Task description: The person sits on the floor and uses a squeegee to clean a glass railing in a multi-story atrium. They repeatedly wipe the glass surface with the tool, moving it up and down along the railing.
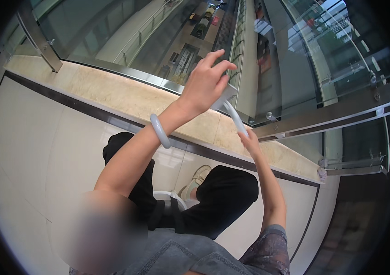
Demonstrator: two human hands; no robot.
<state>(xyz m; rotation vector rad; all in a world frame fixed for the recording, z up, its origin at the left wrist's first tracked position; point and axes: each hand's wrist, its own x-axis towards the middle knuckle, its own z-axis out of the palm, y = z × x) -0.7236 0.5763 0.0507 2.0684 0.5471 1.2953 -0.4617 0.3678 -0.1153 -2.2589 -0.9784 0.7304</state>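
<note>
Left hand and right hand closed on white curved tool against glass panel.

Glossy white floor tiles are edged by a dark strip and beige marble curb; glass balustrade with metal posts is daylit.

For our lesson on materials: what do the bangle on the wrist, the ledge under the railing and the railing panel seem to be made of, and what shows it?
Bangle: probably jade-like stone or glass; pale, smooth, glossy ring on the left hand's wrist.
Ledge: polished stone, likely marble; beige mottling with a sheen.
Railing panel: glass; see-through, reflective, held in metal brackets.
</note>
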